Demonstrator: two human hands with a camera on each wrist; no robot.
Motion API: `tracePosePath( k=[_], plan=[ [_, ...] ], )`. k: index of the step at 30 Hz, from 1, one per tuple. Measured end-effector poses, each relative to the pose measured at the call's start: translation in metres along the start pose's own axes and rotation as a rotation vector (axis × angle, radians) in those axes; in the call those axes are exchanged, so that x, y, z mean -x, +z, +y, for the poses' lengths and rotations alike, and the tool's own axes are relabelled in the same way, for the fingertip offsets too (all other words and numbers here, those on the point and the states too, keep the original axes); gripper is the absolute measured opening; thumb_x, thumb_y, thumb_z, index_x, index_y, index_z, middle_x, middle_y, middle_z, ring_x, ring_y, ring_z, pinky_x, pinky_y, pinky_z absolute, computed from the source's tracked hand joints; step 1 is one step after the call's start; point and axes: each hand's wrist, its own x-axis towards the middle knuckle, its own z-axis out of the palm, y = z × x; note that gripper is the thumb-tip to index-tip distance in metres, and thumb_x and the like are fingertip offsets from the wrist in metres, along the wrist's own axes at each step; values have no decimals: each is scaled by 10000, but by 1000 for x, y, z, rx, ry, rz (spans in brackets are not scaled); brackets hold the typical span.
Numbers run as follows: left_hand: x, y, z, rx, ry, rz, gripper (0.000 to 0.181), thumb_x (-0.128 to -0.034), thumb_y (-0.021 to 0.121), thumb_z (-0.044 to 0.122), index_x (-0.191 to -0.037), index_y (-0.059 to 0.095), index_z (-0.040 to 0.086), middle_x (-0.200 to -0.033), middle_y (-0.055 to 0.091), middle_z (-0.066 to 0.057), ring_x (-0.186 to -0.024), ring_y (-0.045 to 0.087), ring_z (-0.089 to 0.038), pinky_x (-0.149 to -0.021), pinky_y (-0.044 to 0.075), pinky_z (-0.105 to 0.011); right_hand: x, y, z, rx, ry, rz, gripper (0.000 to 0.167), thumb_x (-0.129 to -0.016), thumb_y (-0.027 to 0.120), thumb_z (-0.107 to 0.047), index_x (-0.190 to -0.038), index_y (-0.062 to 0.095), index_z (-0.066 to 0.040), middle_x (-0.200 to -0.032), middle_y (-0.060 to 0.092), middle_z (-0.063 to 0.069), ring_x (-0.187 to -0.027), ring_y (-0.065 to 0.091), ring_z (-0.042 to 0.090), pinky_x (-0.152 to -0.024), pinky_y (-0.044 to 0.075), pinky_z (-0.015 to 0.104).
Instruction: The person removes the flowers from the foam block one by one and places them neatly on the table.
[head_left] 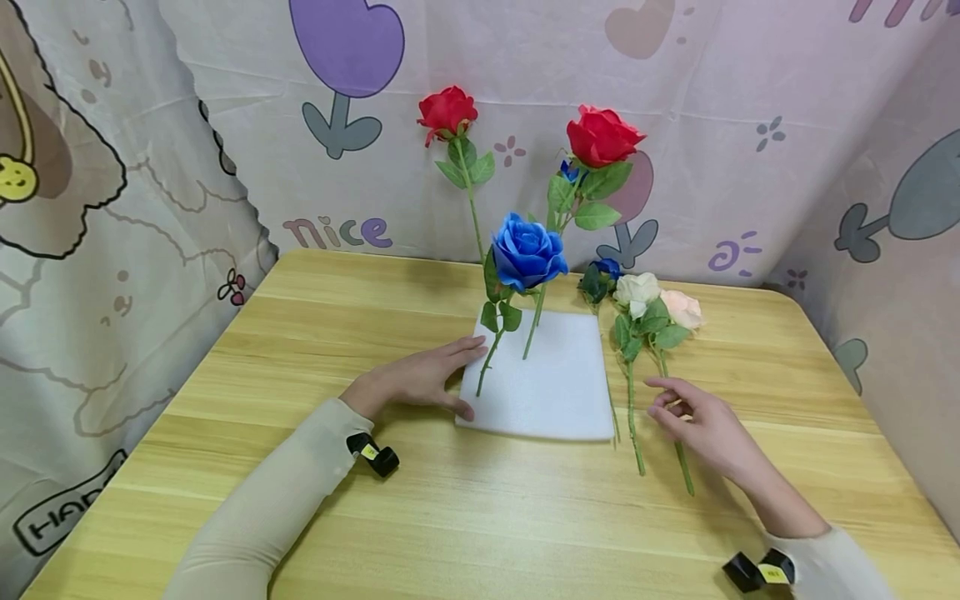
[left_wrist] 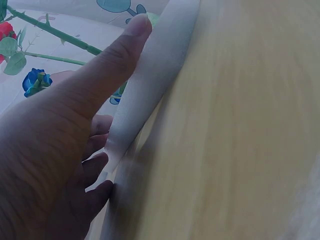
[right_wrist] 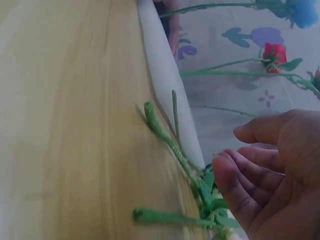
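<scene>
1. Behind the table [head_left: 487, 533] hangs a printed cloth [head_left: 487, 42] with tulips and hearts
2. On the table lies a white foam block [head_left: 555, 392], a large blue rose [head_left: 528, 252] leaning up out of it, the left red rose [head_left: 447, 112] and right red rose [head_left: 603, 137] standing farther back
3. Just right of the block I see a white rose [head_left: 638, 292] and a pale pink rose [head_left: 682, 308] lying down, a dark blue rose [head_left: 607, 267] nearer the cloth
4. The left hand [head_left: 423, 375] rests against the block's left edge, grip spread, not clenched
5. The right hand [head_left: 701, 425] is over the pale pink rose's stem, partly covering it, grip slack and empty
6. The large blue rose blocks the foot of the left red rose's stem from me
7. A small blue bloom [head_left: 570, 172] is mostly hidden behind the right red rose
8. The dark blue rose's stem is hard to trace, and the sleeves [head_left: 270, 492] run out of the head view
</scene>
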Motion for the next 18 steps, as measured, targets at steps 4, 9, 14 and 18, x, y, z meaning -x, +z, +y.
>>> tracePosePath(
  k=[4, 9, 14, 18],
  plan=[
    [0, 0, 1, 3, -3, -7, 1177, -698, 629, 799, -1583, 158, 182, -1639, 22, 68, -1476, 99, -149, -1165, 210, -350, -5, 3, -7, 36, -37, 0, 374, -955, 650, -144, -1305, 588, -29, -971, 667, 15, -831, 636, 127, -624, 539, 259],
    [0, 0, 1, 8, -6, -8, 1169, -705, 639, 787, -1583, 158, 184, -1640, 19, 67, -1476, 101, -154, -1166, 210, -359, -13, 10, -17, 31, -80, 4, 354, -956, 652, -153, -1287, 605, -37, -970, 682, -16, -888, 629, 115, -715, 553, 260],
    [0, 0, 0, 5, -6, -7, 1170, -703, 637, 791, -1584, 159, 188, -1642, 20, 66, -1477, 97, -152, -1168, 205, -361, -21, 19, -26, -27, -114, -13, 348, -945, 662, -120, -1282, 616, -46, -972, 679, -29, -918, 631, 122, -744, 563, 262],
    [0, 1, 0, 3, -11, -8, 1178, -694, 630, 803, -1584, 153, 197, -1642, 16, 71, -1476, 87, -136, -1168, 195, -344, -27, 26, -32, -67, -141, -38, 341, -943, 661, -108, -1278, 619, -53, -978, 678, -35, -922, 638, 129, -756, 563, 273]
  ],
)
